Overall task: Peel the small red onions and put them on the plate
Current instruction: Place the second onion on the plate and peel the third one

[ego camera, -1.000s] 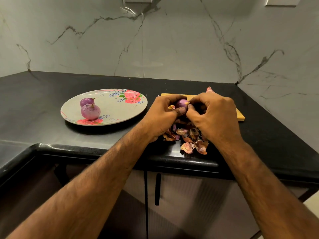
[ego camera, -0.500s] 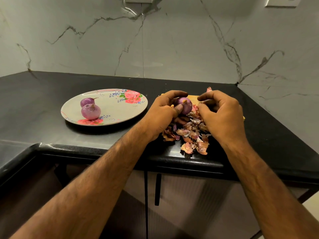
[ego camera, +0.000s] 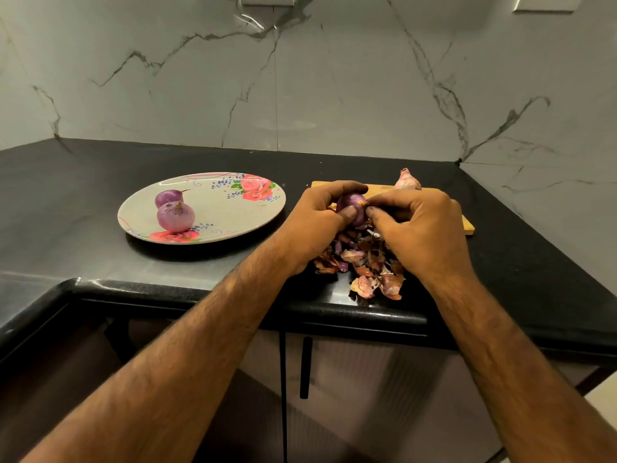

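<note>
A small purple-red onion (ego camera: 354, 205) is held above a pile of peelings. My left hand (ego camera: 317, 225) grips it from the left, thumb across its front. My right hand (ego camera: 420, 228) pinches at the onion's tip from the right. Two peeled onions (ego camera: 175, 215) lie on the left side of the floral plate (ego camera: 230, 212). One unpeeled onion (ego camera: 406, 180) rests on the far edge of the wooden board (ego camera: 467, 227), mostly hidden behind my right hand.
Dry onion skins (ego camera: 364, 265) are heaped on the black counter (ego camera: 66, 202) near its front edge. Marble walls meet in a corner at the back right. Cabinet doors with a dark handle (ego camera: 305, 365) hang below the counter.
My right hand drew away from the onion half a second ago and has come back to pinch its tip. The left hand has kept hold of the onion throughout.
</note>
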